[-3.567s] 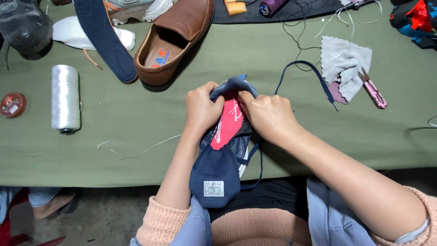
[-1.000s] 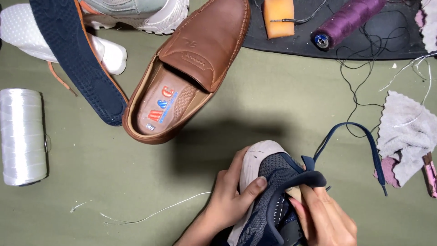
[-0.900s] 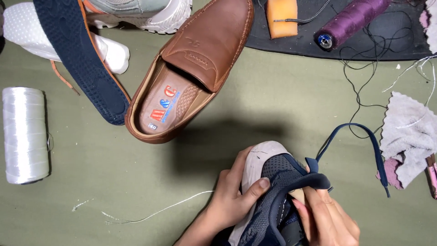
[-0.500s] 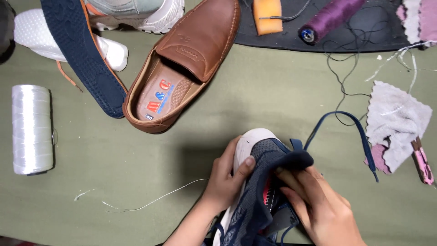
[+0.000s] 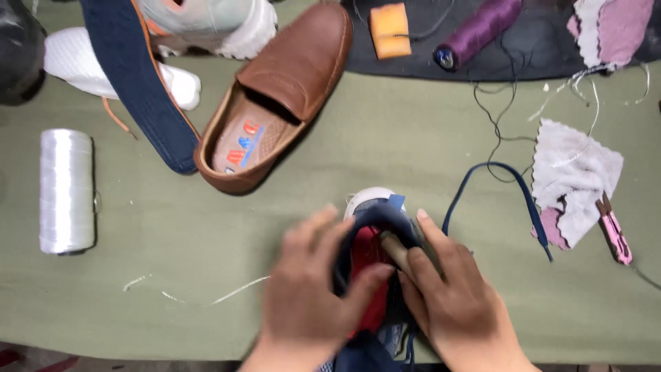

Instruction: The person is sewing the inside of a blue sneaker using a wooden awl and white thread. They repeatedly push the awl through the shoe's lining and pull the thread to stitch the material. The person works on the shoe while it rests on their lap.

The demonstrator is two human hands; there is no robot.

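A navy sneaker (image 5: 377,212) with a white toe and a red lining lies at the near edge of the green table (image 5: 413,151). My left hand (image 5: 310,289), blurred by motion, grips its left side with the thumb in the opening. On the right side my right hand (image 5: 458,296) presses a brown wooden-handled tool (image 5: 398,249) into the shoe's opening. A loose dark blue lace (image 5: 496,200) curves off to the right of the sneaker.
A brown loafer (image 5: 279,96) lies beyond the sneaker, with a navy insole (image 5: 141,83) and white shoes (image 5: 206,21) to its left. Further out are a white thread spool (image 5: 65,189), a purple spool (image 5: 478,31), an orange block (image 5: 389,29), cloth scraps (image 5: 575,176) and pink snips (image 5: 613,231).
The view has pulled back and down. My left hand slid over the sneaker's opening, the red lining came into sight, and my right hand now holds the wooden-handled tool inside the shoe.
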